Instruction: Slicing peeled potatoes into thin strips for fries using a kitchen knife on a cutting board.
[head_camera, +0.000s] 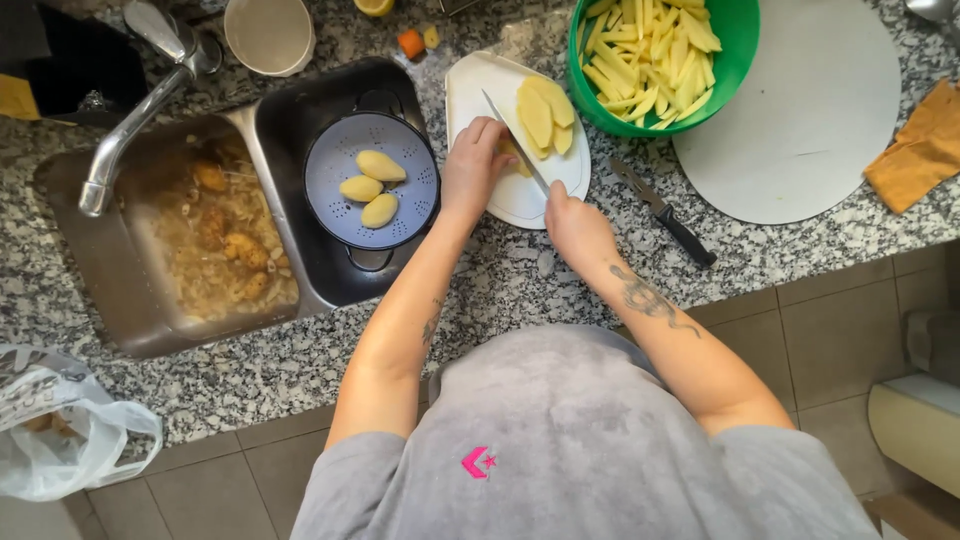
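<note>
The left hand (472, 165) pinned wet, likely slippery potato slices (540, 115) on the board (470, 90); the right hand (572, 222) gripped the knife (515, 140) handle. Slices looked firm, best held from above.

A crumpled white plastic bag (60, 430) with dark print sits at lower left, below the counter.

Pale yellow potato slices (543, 117) lie on a white cutting board (478, 88). The bowl (741, 60) is bright green, its potato sticks (650, 50) yellow. The colander (335, 215) is pale blue-grey, dotted with small holes. The table (520, 280) is speckled grey granite. A cloth (920, 150) is orange. The second knife (665, 212) has a black handle. The shirt (580, 440) is grey with a pink mark.
</note>
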